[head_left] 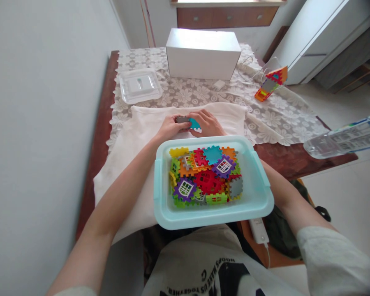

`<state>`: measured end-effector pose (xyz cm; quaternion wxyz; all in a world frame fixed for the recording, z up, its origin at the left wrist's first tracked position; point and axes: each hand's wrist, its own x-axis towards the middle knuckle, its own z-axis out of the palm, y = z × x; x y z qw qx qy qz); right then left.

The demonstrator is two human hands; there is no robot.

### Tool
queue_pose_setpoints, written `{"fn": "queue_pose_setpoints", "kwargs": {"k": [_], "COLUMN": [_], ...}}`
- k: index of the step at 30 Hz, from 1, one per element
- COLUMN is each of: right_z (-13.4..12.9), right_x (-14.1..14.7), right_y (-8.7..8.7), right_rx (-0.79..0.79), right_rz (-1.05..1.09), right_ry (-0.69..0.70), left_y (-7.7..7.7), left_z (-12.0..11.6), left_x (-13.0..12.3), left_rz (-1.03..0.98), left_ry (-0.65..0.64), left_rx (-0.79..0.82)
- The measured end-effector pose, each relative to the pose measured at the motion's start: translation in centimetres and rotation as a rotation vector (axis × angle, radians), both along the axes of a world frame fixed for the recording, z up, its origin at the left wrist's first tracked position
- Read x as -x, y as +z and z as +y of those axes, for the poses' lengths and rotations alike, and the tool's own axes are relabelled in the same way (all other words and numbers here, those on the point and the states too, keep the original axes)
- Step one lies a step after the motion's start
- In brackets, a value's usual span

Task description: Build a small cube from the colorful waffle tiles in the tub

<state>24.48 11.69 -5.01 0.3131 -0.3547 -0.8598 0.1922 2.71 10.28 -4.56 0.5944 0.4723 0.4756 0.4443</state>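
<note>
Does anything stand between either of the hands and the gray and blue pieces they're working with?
Nothing visible does. The left hand is directly on the gray piece, the right hand on the blue piece. The light blue tub sits nearer the body, not between hands and pieces.

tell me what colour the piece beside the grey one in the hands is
The piece is bright blue, seen best in the head view.
</note>
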Motion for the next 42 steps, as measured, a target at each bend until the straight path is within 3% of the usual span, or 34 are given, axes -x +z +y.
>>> {"fn": "queue_pose_setpoints", "kwargs": {"k": [5,10,15,23,31,42], "right_z": [-1.1,-0.4,-0.1,-0.2,-0.1,-0.8], "right_x": [-0.6,-0.8,-0.7,-0.1,0.2,0.2], "right_y": [0.8,-0.4,-1.2,-0.7,-0.2,0.2], "right_rx": [0.129,0.286,0.480,0.403,0.273,0.210], "right_rz": [0.047,0.292,0.252,0.119,-0.120,-0.260], "right_ry": [-0.046,-0.097,-0.028,-0.102,-0.164,-0.265], "left_y": [-0.5,-1.2,-1.8,-1.6,-1.0,-0.7], "left_z": [0.0,0.4,0.8,0.3,-0.2,-0.2], "left_x": [0.0,0.3,0.4,0.2,-0.1,-0.6], "left_rz": [-0.074,-0.133,-0.104,-0.020,0.020,0.007], "left_ry": [-0.005,0.006,-0.026,0.043,0.017,-0.008], "left_rx": [-0.043,-0.052,-0.098,-0.136,-0.089,-0.065]}}
